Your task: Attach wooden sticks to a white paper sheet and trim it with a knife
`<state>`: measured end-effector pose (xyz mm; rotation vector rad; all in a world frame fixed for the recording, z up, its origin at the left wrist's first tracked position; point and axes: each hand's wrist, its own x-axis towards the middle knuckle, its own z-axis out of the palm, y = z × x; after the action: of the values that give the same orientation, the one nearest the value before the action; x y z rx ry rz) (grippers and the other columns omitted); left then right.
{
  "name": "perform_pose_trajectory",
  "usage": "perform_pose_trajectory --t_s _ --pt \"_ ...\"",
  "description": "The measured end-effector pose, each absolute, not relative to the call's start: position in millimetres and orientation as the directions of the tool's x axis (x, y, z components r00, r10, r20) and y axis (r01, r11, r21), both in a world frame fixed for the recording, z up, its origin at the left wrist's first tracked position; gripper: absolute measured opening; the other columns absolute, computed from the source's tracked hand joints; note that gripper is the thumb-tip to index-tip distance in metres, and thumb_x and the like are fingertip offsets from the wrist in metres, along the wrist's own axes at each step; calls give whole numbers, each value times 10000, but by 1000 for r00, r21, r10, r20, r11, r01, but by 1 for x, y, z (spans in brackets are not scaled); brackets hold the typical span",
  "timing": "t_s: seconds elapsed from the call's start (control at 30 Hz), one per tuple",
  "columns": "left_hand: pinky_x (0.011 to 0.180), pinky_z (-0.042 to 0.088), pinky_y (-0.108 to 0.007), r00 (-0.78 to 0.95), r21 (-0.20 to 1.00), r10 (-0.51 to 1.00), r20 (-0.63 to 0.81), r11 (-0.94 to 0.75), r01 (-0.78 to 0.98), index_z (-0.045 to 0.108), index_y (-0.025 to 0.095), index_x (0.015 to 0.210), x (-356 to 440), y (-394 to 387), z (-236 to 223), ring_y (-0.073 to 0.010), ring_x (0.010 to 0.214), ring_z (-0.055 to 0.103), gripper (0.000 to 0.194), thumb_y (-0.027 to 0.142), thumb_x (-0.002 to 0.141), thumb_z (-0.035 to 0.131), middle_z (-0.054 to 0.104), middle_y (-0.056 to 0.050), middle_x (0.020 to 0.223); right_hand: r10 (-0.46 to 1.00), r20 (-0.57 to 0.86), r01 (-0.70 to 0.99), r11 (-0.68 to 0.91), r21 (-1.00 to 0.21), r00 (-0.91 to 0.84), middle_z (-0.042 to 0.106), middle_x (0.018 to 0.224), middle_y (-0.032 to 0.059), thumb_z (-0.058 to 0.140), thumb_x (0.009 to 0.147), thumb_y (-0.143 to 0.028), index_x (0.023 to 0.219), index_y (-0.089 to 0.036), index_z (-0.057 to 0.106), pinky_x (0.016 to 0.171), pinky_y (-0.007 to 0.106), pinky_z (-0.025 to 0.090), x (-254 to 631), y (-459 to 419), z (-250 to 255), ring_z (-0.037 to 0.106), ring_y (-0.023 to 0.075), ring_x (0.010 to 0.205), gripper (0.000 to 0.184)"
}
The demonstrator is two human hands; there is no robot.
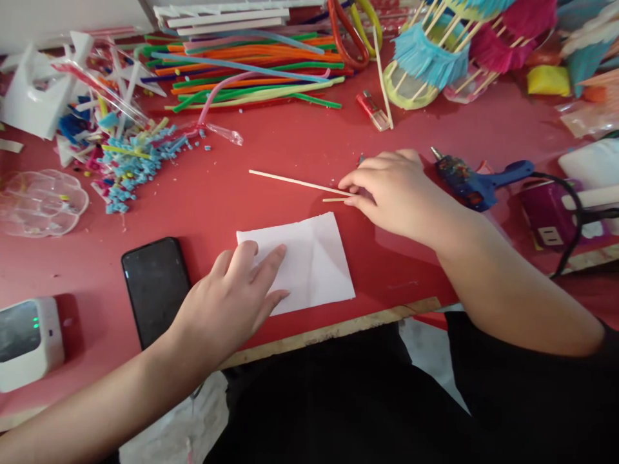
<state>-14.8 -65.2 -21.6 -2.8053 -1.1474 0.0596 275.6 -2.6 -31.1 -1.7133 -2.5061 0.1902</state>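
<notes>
A white sheet of paper [319, 258] lies flat near the table's front edge. My left hand [236, 290] rests on its left part with fingers stretched out and apart, holding nothing. Just beyond the paper, my right hand [394, 193] pinches the right end of a long thin wooden stick [294, 182] between thumb and fingertips. Below it, a short wooden stick piece [333, 200] pokes out at the thumb; whether it is gripped too I cannot tell. To the left, a black phone [157, 283] lies partly behind my left hand.
A blue glue gun [476, 183] with a black cable lies right of my right hand. Behind are colourful pipe cleaners [256, 71], a red-and-clear sharpener-like item [373, 109] and fringed stick structures [430, 55]. Blue foam bits [128, 171] are heaped left; a white device [31, 341] stands front left.
</notes>
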Motion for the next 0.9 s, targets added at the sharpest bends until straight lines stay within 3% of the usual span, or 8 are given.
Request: perform_pose_trajectory --t_s 0.13,0.27,0.47,0.57,0.7,0.77,0.9 --pt "579 500 -326 719 -92 695 22 -714 694 585 155 1342 -13 -62 -18 -251 802 617 458 379 942 575 608 -160 1106 939 24 926 342 -161 -342 678 1020 86 534 913 -204 1029 -193 656 876 402 332 273 -4 -28 569 261 989 168" --pt "711 541 -389 735 -92 673 81 -730 678 651 127 1171 -11 -52 -14 -281 868 609 365 389 919 620 646 -154 1089 922 31 916 387 -108 -386 649 968 86 490 933 -193 906 -202 638 813 385 326 271 -7 -28 537 250 931 151" --pt "852 539 -435 732 -26 680 42 -732 681 609 112 1122 -14 -33 -14 -309 978 613 642 608 741 754 672 -149 1119 944 91 948 319 -17 -316 604 896 110 381 949 -119 838 -183 611 760 391 339 257 -14 -31 518 269 900 264" --pt "838 544 -421 738 13 673 37 -739 673 607 113 1141 -14 -32 -15 -299 974 618 635 573 737 777 674 -139 1129 938 198 940 313 -138 -284 603 935 118 392 968 -140 866 -179 611 799 402 395 245 -23 -31 539 265 925 244" --pt "849 555 -469 725 10 685 71 -727 686 640 93 1132 -10 -40 -12 -345 1027 606 518 471 799 761 649 -178 1193 891 243 808 451 -378 -384 621 930 92 439 956 -115 879 -169 608 818 358 465 231 -39 -36 575 208 867 193" --pt "834 563 -492 708 10 700 88 -712 702 660 84 1113 -7 -46 -12 -361 1035 606 372 366 872 682 641 -193 1215 882 221 785 471 -402 -416 634 925 87 443 954 -105 879 -166 620 806 347 474 227 -45 -40 576 203 858 202" --pt "704 584 -408 743 116 636 210 -771 626 691 95 1040 0 -56 -21 -248 801 631 257 302 926 591 698 -113 967 864 208 765 503 -402 -459 648 920 99 459 949 -93 860 -145 648 796 337 479 225 -47 -42 573 205 867 215"
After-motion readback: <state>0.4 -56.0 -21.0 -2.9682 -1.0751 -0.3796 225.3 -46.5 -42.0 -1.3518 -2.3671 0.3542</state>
